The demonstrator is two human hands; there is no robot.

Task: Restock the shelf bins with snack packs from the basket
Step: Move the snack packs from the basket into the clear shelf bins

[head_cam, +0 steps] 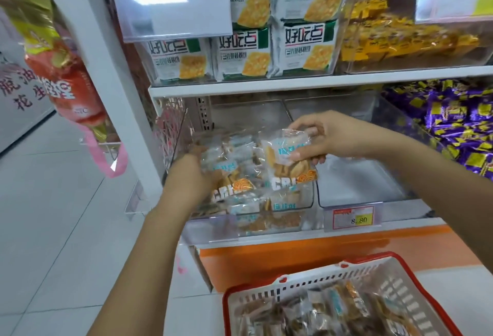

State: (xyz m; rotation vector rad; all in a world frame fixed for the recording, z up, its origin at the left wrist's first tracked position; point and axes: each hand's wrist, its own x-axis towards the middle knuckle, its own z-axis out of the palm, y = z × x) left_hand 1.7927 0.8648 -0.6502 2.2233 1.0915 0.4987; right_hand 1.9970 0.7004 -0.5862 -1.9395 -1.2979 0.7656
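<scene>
At the bottom, the basket (320, 279) sits below the shelf's front edge, with its snack packs (333, 309) heaped inside; its right side is cut off, so how many remain is unclear. Above it, the left hand (194, 175) grips a second pack (232, 178) by its left edge over the shelf bin (266, 222) at the shelf's left end, though blur hides its fingertips. The right hand (328, 135) pinches a snack pack (288, 157) near its top, thumb in front, fingers behind, just above the bin's right side. These packs look light, with thin, crinkly clear film that is likely slippery and brittle crackers inside, so I would hold them by the sealed edge or flat across the faces and not squeeze. The bin's contents are a tangle of overlapping film, hard to count. The next bin (354, 183) to the right shows a bare floor. Farther up, cracker bags (301, 50) fill the higher shelf.
</scene>
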